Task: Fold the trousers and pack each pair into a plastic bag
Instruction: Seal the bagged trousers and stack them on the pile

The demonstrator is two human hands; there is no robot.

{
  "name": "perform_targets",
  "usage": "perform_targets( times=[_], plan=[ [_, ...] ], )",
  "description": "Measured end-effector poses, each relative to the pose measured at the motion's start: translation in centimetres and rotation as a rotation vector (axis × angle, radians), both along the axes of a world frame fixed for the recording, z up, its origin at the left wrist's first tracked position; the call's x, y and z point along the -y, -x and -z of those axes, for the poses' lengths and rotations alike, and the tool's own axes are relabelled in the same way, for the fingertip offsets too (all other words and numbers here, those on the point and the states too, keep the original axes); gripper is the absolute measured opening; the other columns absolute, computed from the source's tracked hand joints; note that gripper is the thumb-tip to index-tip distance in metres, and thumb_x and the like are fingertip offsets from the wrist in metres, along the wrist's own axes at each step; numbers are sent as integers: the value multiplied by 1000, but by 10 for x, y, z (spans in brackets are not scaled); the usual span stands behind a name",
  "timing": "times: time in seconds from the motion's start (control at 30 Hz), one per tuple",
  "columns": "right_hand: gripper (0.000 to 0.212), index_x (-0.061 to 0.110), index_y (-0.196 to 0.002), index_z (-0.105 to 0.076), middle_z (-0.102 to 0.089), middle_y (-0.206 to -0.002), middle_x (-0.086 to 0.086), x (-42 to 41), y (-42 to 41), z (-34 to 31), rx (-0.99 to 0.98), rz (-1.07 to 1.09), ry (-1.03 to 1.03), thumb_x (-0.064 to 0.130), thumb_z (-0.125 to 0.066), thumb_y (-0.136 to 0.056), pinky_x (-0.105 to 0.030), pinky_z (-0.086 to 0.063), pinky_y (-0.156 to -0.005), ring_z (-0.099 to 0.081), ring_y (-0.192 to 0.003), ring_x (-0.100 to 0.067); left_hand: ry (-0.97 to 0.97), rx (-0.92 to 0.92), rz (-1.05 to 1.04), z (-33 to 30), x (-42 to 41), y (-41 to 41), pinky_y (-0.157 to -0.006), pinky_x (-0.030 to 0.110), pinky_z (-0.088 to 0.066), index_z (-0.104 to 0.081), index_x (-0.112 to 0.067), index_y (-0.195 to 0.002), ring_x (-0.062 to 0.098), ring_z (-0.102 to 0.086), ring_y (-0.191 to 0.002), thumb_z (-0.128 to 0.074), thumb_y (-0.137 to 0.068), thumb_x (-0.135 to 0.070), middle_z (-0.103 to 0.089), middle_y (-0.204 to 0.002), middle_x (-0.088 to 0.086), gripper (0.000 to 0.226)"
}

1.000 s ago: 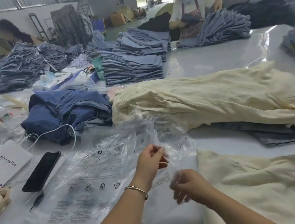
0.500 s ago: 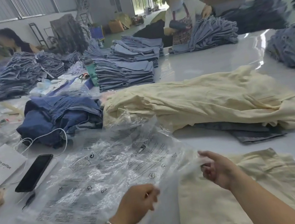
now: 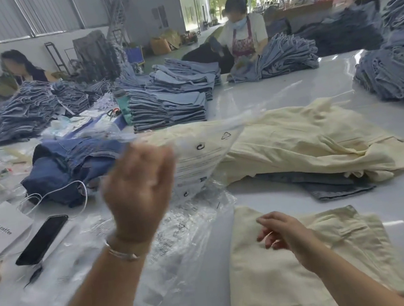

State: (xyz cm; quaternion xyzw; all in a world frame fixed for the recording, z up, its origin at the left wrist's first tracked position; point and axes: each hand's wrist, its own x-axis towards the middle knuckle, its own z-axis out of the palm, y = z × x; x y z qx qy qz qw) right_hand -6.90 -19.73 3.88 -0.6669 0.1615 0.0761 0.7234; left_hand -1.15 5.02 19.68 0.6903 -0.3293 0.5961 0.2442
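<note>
Left hand [image 3: 138, 190] is raised above the table, back of hand toward the camera, motion-blurred; fingers are curled and appear clamped on the top edge of a clear plastic bag [image 3: 201, 153], though the pinch itself is hidden behind the hand. The bag is lifted off the table, stretched out to the right, printed with recycling marks and text lines. Right hand [image 3: 283, 232] is held low over the folded cream trousers [image 3: 302, 268] at near right, fingers loosely curled, nothing held; whether the fingertips touch the cloth cannot be told. The trousers lie flat and folded on the white table [image 3: 316, 85]. More clear bags [image 3: 157, 250] are spread flat at near centre. An unfolded cream pile [image 3: 298, 144] lies beyond, right of centre. A black phone [image 3: 42, 240] lies at near left.
</note>
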Motion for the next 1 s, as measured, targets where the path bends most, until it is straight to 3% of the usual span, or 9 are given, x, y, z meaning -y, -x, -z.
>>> perform_targets(
  times=[0.1, 0.17, 0.27, 0.33, 0.4, 0.53, 0.6, 0.8, 1.0],
  plan=[
    [46, 17, -127, -51, -71, -104, -16, -7, 12, -13, 56, -342, -81, 25, -70, -85, -27, -48, -66, -65, -82, -24, -278, -197, 32, 80, 27, 25, -46, 33, -44, -67, -15, -75, 21, -51, -52, -66, -88, -21, -60, -67, 2, 14],
    [47, 19, -127, -51, -70, -108, -15, -12, 15, -13, 52, -345, -104, 24, -71, -85, -29, -49, -69, -66, -89, -25, -468, -402, 101, 134, 35, 34, -40, 32, -44, -65, -15, -64, 22, -54, -48, -66, -86, -23, -58, -65, 1, 23],
    [17, 6, -105, -61, -74, -83, -12, -17, 15, 1, -12, -104, 60, 18, -60, -93, -22, -45, -57, -66, -66, -18, -615, -738, 194, 179, 39, 43, -40, 25, -42, -58, -18, -63, 16, -54, -48, -82, -72, -37, -57, -67, -4, 32],
    [14, 1, -86, -59, -70, -62, -14, -15, 18, 15, -93, -15, 128, 11, -55, -95, -20, -38, -44, -61, -46, -17, -658, -947, 179, 197, 42, 45, -50, 26, -42, -59, -19, -71, 14, -56, -59, -62, -79, -60, -58, -75, -5, 43],
    [21, 1, -78, -56, -65, -54, -17, -11, 23, 25, -137, -4, 130, 11, -55, -96, -19, -33, -38, -55, -37, -17, -725, -1073, 159, 209, 44, 47, -66, 29, -43, -61, -20, -86, 15, -57, -78, -35, -88, -66, -58, -89, -4, 53],
    [33, 8, -57, -59, -66, -58, -19, 1, 25, 26, -114, -9, 117, 6, -63, -90, -19, -36, -40, -56, -39, -18, -614, -1210, 272, 213, 46, 46, -74, 20, -41, -70, -22, -91, 11, -58, -89, -51, -91, -35, -59, -94, -7, 22],
    [22, 9, -67, -59, -69, -67, -20, 6, 22, 21, -99, 1, 106, -2, -66, -84, -21, -41, -47, -60, -47, -18, -568, -1274, 245, 210, 49, 41, -74, 21, -42, -72, -21, -84, 10, -58, -85, -58, -86, -29, -59, -86, -9, 16],
    [11, 1, -79, -62, -73, -73, -15, 14, 10, 16, -100, 26, 147, 4, -61, -90, -18, -41, -48, -63, -52, -16, -315, -1458, 106, 201, 59, 28, -64, 19, -43, -58, -27, -60, 2, -55, -68, -75, -71, -32, -59, -65, -12, 21],
    [13, 0, -78, -60, -72, -69, -16, 13, 2, 14, -74, 79, 88, 7, -66, -87, -18, -41, -47, -62, -50, -15, -216, -1657, 302, 196, 64, 23, -54, 17, -40, -56, -22, -60, 1, -50, -54, -80, -62, -52, -57, -56, -9, 39]
  ],
)
